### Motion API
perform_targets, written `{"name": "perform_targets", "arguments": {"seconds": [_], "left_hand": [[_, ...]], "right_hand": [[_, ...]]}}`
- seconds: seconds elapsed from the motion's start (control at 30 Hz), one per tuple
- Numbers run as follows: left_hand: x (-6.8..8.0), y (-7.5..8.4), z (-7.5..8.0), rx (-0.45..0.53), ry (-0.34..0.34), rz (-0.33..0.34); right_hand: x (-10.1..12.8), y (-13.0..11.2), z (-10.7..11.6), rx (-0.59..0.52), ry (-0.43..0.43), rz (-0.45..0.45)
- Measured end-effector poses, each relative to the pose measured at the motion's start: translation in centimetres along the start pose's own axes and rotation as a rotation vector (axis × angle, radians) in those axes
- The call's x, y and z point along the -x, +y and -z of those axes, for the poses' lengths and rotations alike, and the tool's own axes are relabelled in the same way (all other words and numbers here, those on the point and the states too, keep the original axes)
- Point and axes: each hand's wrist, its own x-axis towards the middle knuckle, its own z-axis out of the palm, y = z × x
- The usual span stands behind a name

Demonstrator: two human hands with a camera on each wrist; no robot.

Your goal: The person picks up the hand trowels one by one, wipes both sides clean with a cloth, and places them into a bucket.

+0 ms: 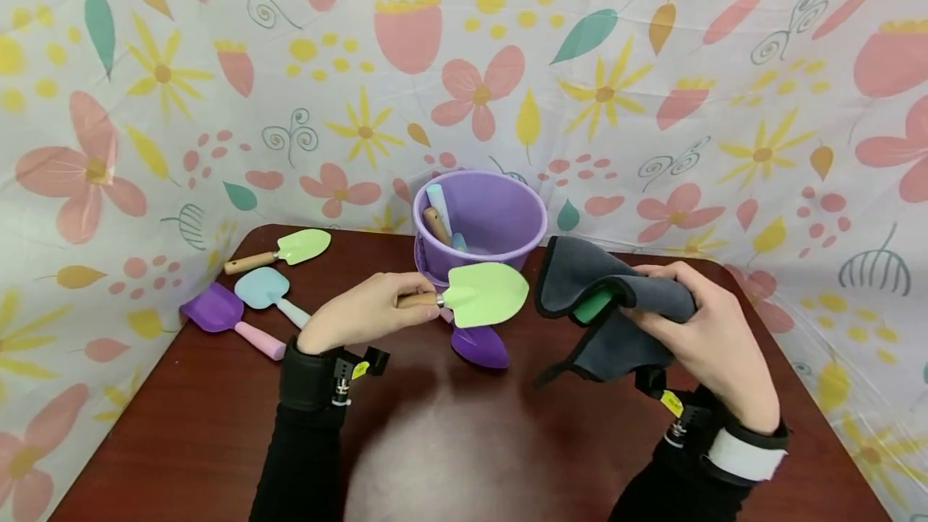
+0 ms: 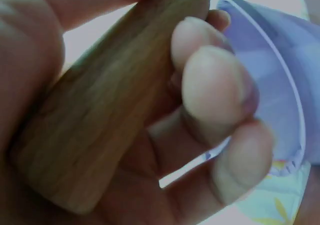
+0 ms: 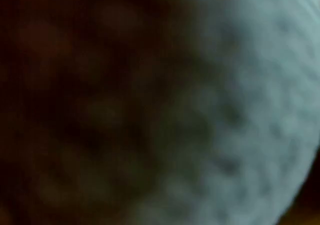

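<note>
My left hand [image 1: 362,314] is curled round the wooden handle [image 2: 105,110] of a light green trowel [image 1: 484,293], which it holds level just in front of the purple bucket [image 1: 480,220]; in the left wrist view I see the fingers [image 2: 215,85] wrapped on the wood. My right hand [image 1: 706,329] grips a dark grey cloth [image 1: 605,296], to the right of the bucket, and something green [image 1: 596,303] is folded inside the cloth; I cannot tell what it is. The right wrist view shows only blurred fabric. The two hands are apart, with the trowel blade between them. Below the blade, in front of the bucket, a purple scoop [image 1: 480,345] lies on the brown table [image 1: 217,441]. Inside the bucket stand some other tools [image 1: 439,216]. To the left of the bucket lie a second green trowel [image 1: 286,250], a blue shovel [image 1: 270,292] and a purple shovel [image 1: 226,316]. I think the risk is this: the handle is smooth and held near its end, so the trowel may turn or slip if the cloth pushes hard on the blade, and it may knock the bucket, which is very near.
</note>
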Motion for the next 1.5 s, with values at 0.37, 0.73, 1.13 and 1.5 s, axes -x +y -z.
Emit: {"name": "perform_targets", "arguments": {"seconds": [0.37,0.73,1.13,1.5], "left_hand": [[-1.0,1.1,-1.0,0.054,0.149,-0.039],[-2.5,2.2,-3.1,0.171,0.260,-0.070],[-3.6,3.5,-4.7,-0.018,0.415,-0.133],[-3.8,4.4,-5.6,-0.101,0.466,-0.159]], "right_hand": [[-1.2,-2.1,-2.4,-0.081,0.057,0.096],[-3.8,-3.5,-6.5,-0.005,0.063,0.169],[-4.9,-3.2,-9.0,0.077,0.108,0.234],[-4.8,-3.0,-9.4,0.081,0.257,0.202]]}}
